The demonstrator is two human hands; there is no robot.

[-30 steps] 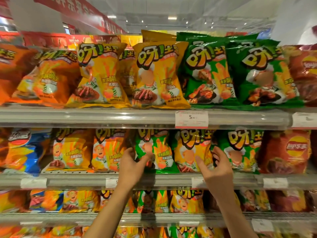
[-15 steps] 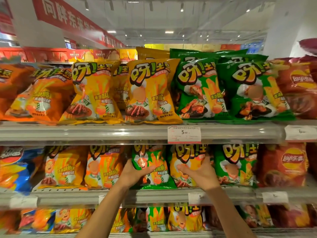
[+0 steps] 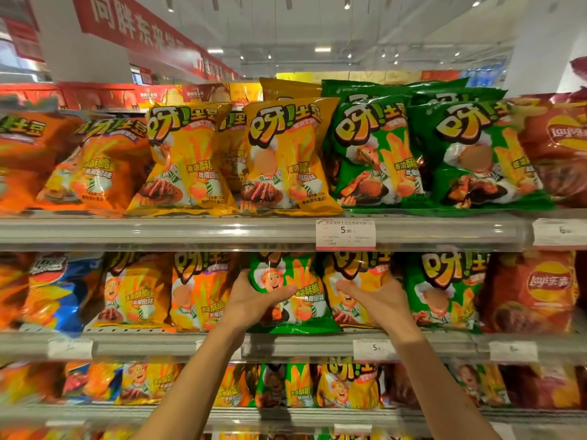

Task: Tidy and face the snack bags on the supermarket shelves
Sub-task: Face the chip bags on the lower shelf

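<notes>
On the middle shelf [image 3: 286,346], a green snack bag [image 3: 293,292] is being gripped by the left hand [image 3: 254,304]: thumb is being pressed across its front, other fingers are being hidden behind its left edge. The bag is sitting approx. centre-frame, at 9 o'clock of a yellow bag [image 3: 359,287], which is being touched by the right hand [image 3: 376,303] w/ fingers spread flat on its front, not closed round it. The green one is being held in among yellow/orange bags, while its likely mates are being seen at 3 o'clock, past the yellow bag, where another green bag [image 3: 444,290] is standing. For a clean job, the bag is best being held by its side seams, not crushed at the belly, kept upright w/ the logo facing out & the bottom seam brought flush to the shelf lip. The yellow neighbour is best being steadied so it isn't being toppled.
</notes>
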